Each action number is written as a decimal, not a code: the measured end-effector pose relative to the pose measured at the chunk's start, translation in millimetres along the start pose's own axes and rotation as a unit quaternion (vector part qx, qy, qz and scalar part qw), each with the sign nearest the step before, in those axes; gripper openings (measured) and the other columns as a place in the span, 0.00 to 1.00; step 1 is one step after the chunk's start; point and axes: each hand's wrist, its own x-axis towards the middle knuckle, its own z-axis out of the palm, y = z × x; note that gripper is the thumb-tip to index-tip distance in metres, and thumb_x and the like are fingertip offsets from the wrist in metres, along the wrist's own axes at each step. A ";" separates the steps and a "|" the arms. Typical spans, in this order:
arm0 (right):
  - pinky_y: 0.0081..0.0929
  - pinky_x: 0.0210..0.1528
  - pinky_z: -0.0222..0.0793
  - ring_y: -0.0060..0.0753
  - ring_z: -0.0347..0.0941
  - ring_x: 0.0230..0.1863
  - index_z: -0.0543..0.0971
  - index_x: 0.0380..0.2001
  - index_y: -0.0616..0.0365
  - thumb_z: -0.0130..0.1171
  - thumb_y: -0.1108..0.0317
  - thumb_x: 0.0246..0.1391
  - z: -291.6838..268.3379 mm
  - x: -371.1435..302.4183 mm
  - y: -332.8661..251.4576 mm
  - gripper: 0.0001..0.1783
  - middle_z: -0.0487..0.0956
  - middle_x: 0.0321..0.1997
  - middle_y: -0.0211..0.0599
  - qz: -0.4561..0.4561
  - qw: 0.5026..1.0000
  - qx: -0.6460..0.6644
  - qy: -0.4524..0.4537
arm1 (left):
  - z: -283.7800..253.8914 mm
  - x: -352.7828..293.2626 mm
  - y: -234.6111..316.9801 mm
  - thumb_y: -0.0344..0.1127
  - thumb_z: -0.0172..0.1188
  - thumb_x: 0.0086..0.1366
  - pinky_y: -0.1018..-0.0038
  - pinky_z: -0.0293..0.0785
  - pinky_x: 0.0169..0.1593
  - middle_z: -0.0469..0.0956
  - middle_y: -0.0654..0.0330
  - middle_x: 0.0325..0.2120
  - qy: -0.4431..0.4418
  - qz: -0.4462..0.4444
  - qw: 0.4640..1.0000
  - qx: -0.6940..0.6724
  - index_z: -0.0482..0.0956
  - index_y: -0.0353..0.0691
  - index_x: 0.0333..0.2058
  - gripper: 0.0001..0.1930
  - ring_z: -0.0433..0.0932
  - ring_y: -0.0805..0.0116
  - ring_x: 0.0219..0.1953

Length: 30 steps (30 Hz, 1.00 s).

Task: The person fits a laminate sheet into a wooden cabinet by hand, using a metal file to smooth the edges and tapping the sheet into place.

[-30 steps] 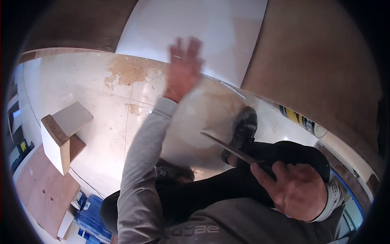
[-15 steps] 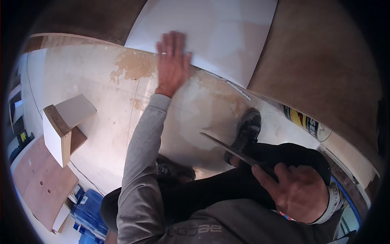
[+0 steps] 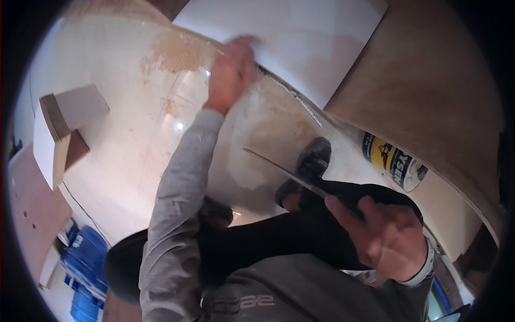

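Observation:
My left hand [image 3: 232, 72] reaches forward to the near edge of a smooth white sheet [image 3: 300, 37], which lies on a brown board [image 3: 418, 70]. Its fingers bend over that edge and are smeared by motion, so whether they grip it is unclear. In my right hand [image 3: 383, 233], held above my right knee, is a long, narrow flat-bladed tool [image 3: 284, 170]. The blade points forward and left, apart from the white sheet; its dark grip is mostly covered by my fingers. A thin whitish strip [image 3: 295, 96] runs below the sheet's near edge.
A labelled can [image 3: 394, 161] lies under the board's edge at the right. To the left stand a small white-and-wood piece [image 3: 53, 139], a reddish plywood panel [image 3: 40, 209] and blue water jugs [image 3: 86, 260]. My shoe [image 3: 314, 158] rests on the stained floor [image 3: 139, 118].
My left hand has gone from lying flat with fingers stretched on the white sheet to bending over its edge. The view has shifted; my right hand still holds the tool.

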 end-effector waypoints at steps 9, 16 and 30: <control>0.35 0.26 0.75 0.37 0.78 0.23 0.85 0.67 0.42 0.72 0.72 0.51 -24.1 29.5 -11.1 0.37 0.75 0.30 0.32 0.076 0.995 0.010 0.056 | 9.8 -43.1 29.2 0.36 0.57 0.81 0.61 0.75 0.63 0.81 0.46 0.59 0.389 -0.364 0.829 -0.168 0.81 0.28 0.64 0.21 0.80 0.55 0.58; 0.45 0.34 0.78 0.53 0.84 0.31 0.88 0.63 0.44 0.70 0.71 0.65 -42.7 55.7 -4.3 0.23 0.85 0.35 0.41 0.135 0.979 0.083 0.126 | 57.9 -65.7 56.2 0.42 0.54 0.84 0.59 0.70 0.70 0.71 0.40 0.69 0.334 -0.450 0.771 -0.303 0.66 0.28 0.75 0.30 0.73 0.49 0.67; 0.40 0.35 0.75 0.56 0.79 0.30 0.87 0.64 0.45 0.69 0.73 0.67 -61.7 84.7 9.1 0.24 0.84 0.36 0.49 0.158 0.973 0.094 0.136 | 49.2 -42.6 54.1 0.46 0.73 0.75 0.61 0.56 0.82 0.53 0.35 0.81 0.224 -0.317 0.740 -0.550 0.36 0.21 0.82 0.59 0.59 0.50 0.81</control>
